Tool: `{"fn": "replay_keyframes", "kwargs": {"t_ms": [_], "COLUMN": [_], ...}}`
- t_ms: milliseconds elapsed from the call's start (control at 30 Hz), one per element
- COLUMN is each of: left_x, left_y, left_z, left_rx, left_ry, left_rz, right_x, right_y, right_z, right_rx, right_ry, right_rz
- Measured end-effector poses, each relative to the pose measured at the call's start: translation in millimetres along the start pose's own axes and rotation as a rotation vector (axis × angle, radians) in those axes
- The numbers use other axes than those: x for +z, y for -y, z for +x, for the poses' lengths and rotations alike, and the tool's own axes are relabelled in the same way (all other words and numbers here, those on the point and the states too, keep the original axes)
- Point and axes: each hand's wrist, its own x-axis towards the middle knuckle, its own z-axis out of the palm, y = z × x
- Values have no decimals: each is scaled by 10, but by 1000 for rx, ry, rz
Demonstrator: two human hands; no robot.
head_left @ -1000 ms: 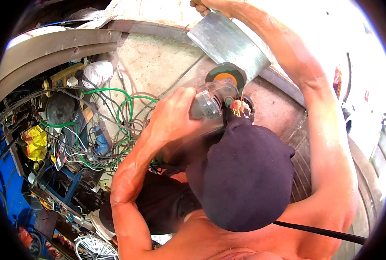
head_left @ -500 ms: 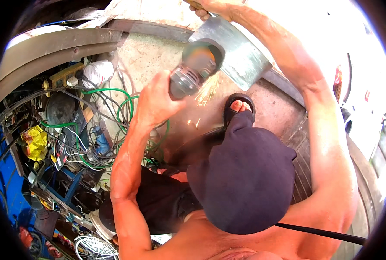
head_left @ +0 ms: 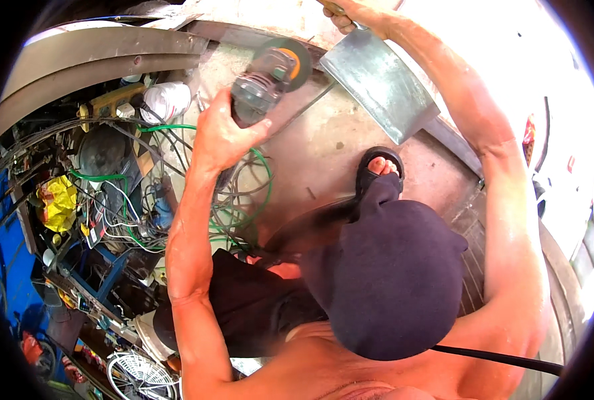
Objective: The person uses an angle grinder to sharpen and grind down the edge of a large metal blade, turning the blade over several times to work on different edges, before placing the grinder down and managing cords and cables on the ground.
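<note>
My left hand (head_left: 220, 137) is wrapped round the body of an angle grinder (head_left: 257, 90). Its round disc, with an orange centre, points up and away to the right, apart from the blade. At the far edge of the view, my right hand (head_left: 350, 17) grips a cleaver by its handle. The cleaver's broad rectangular grey blade (head_left: 380, 83) slants down to the right above the floor. Part of the handle is hidden by my fingers.
Tangled black and green cables (head_left: 244, 200) lie at left, among a yellow bag (head_left: 57, 203), a power strip (head_left: 114, 103) and a white fan grille (head_left: 140, 377). My sandalled foot (head_left: 382, 163) and dark-clothed knee (head_left: 397, 280) are below the blade. A metal bar (head_left: 454, 143) runs behind the cleaver.
The grinder has moved left, off the cleaver blade where it was overlapping it. Sparks that flew beneath the disc are gone. The cleaver sits slightly further right in view.
</note>
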Motion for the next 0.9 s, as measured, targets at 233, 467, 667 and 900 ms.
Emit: {"fn": "replay_keyframes", "kwargs": {"t_ms": [233, 467, 667, 900], "left_x": [126, 134, 166, 290], "left_y": [-18, -36, -19, -58], "left_z": [-2, 24, 6, -81], "left_rx": [-19, -16, 34, -8], "left_ry": [32, 40, 24, 63], "left_rz": [-32, -3, -7, -5], "right_x": [12, 18, 19, -61], "right_y": [-9, 13, 79, 128], "right_z": [41, 101, 106, 113], "right_rx": [-93, -155, -180, -124], "right_ry": [33, 40, 48, -30], "right_rz": [10, 91, 104, 127]}}
